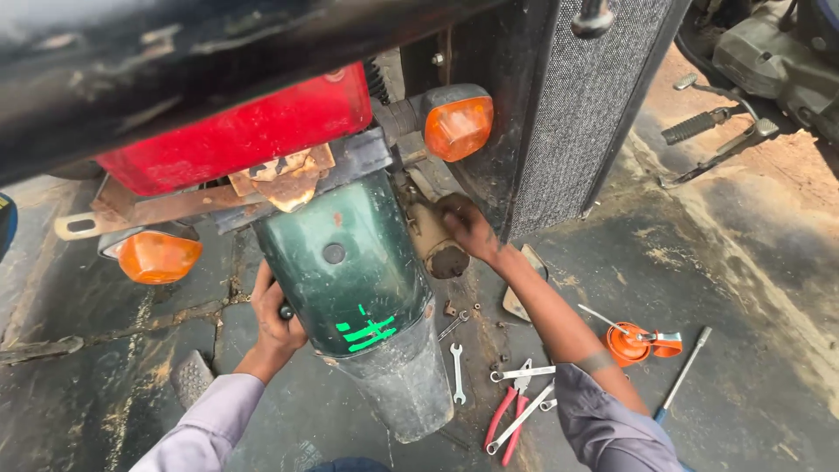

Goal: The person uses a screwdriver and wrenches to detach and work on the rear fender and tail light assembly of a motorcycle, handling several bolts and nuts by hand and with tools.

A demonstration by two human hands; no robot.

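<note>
a: where do we have our hands?

b: our left hand is at the mudguard's eight o'clock edge, fingers curled round a dark bolt end tucked under them.

a: and the other?

b: our right hand sits at the mudguard's three o'clock, fingers bent over the rusty exhaust tip, which lies just below the knuckles. we cannot tell how tight that grip is. spanners and red pliers lie at five o'clock.

You wear a pale lilac-grey long-sleeved work shirt. Its soft cloth sleeve reaches the wrist of your left hand, while the sleeve above your right hand is pushed up past the elbow, leaving the forearm bare, with a dark band just below its bunched edge.
</note>
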